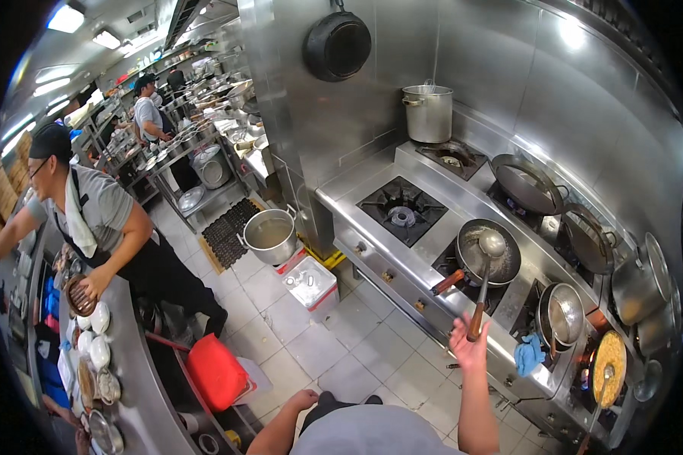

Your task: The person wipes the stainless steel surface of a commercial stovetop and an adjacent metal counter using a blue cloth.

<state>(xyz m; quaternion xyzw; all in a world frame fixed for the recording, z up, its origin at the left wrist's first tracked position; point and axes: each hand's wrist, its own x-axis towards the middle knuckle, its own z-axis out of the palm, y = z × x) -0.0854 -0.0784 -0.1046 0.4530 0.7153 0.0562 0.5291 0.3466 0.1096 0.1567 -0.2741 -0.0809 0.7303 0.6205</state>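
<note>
My right hand point(471, 344) is palm up at the front edge of the steel range, fingers spread. The wooden handle end of a ladle point(493, 243) lies between its thumb and fingers, and I see no closed grip on it. The ladle's bowl rests inside a dark wok point(503, 267) on a burner. That wok's own wooden handle point(448, 282) points toward the range's front. Low by my left thigh hangs my left hand point(303, 400), fingers curled, with no object visible in it.
Right of the wok are a steel strainer point(566, 313), a blue cloth point(529, 355) and a pan of yellow food point(608, 364) over flame. On the floor stand a pot of liquid point(270, 234) and a lidded container point(310, 281). A co-worker point(99, 216) leans over the left counter.
</note>
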